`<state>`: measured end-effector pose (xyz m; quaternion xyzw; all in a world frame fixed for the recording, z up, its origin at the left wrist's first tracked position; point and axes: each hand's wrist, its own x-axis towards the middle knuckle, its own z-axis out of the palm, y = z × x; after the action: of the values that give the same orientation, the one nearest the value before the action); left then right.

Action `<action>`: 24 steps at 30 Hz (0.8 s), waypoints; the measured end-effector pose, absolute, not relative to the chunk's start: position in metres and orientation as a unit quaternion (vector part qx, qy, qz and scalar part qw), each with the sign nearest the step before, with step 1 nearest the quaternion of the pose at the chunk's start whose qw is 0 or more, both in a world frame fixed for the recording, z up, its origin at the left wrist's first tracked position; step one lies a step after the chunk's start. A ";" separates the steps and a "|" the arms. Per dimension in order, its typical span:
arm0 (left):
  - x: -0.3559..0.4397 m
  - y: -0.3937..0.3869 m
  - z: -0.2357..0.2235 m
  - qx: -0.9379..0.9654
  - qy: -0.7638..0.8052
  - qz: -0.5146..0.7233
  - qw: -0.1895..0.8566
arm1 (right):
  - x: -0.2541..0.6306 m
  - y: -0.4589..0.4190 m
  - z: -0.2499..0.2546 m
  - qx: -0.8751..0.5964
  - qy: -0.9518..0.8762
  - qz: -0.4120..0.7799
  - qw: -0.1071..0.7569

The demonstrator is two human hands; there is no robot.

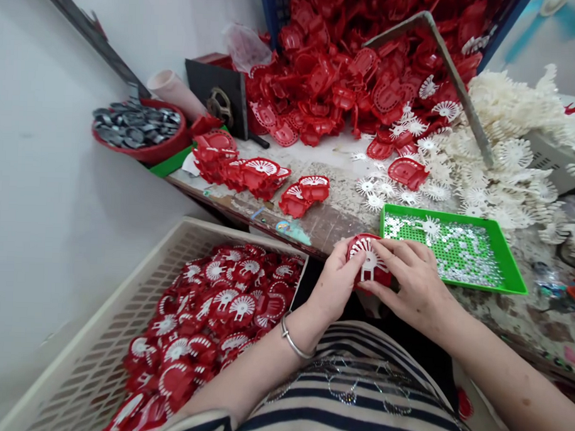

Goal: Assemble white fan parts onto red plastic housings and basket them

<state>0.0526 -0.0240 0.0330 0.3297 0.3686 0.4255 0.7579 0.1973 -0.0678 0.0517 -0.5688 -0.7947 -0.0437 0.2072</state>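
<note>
In the head view my left hand grips a red plastic part from its left side, thumb on top. On the red part's face lies a white fan-shaped plastic piece with many narrow teeth. My right hand is closed on the right side of the same part, its fingertips touching the white piece. Just beyond that hand is a green tray holding small shiny bits and one white fan piece. Several red parts with white pieces stand on the worktable to the left.
A cream basket of red-and-white parts stands at lower left. Red parts are heaped at the back, with a metal bar over them. White fan pieces are piled at right. A red bowl of dark pieces sits at far left.
</note>
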 end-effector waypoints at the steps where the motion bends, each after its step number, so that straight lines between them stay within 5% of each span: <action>1: 0.052 -0.024 0.032 0.331 0.365 0.421 0.761 | 0.199 -0.068 0.051 -0.565 -0.797 -0.044 0.209; 24: 0.051 -0.026 0.036 0.355 0.382 0.406 0.751 | 0.198 -0.073 0.054 -0.587 -0.778 -0.089 0.204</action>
<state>0.0513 -0.0260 0.0361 0.3547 0.3816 0.4065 0.7506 0.1981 -0.0727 0.0545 -0.5871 -0.7783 -0.0891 0.2040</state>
